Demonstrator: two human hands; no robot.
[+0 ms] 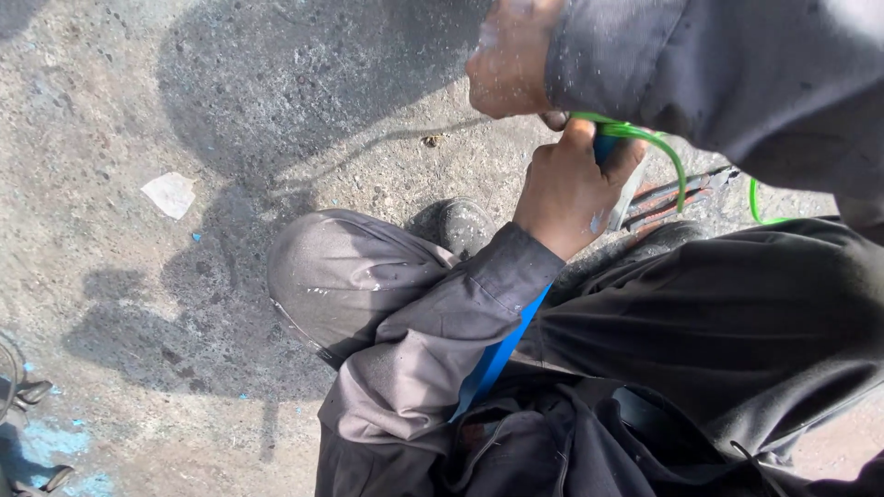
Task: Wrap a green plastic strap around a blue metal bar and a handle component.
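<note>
- The right hand (509, 57) is cut by the top edge; its fingertips are tucked out of sight.
- The left hand (571, 189) covers most of the blue-handled tool (605, 147); what kind of tool cannot be told.
- The green wire (668, 152) disappears under the grey sleeve (737, 64), so its run is broken.
- The pliers (677, 193) lie partly behind the wire and the knee.
- Metal parts (28, 396) at the left edge are cut off.

At centre right of the frame your left hand (573, 189) grips glossy green plastic tubing (645, 138) over dull, rusty metal pliers (668, 198). Your sleeves are matt grey cloth, dust-flecked. The concrete ground (120, 110) looks rough, pitted, paint-stained.
</note>
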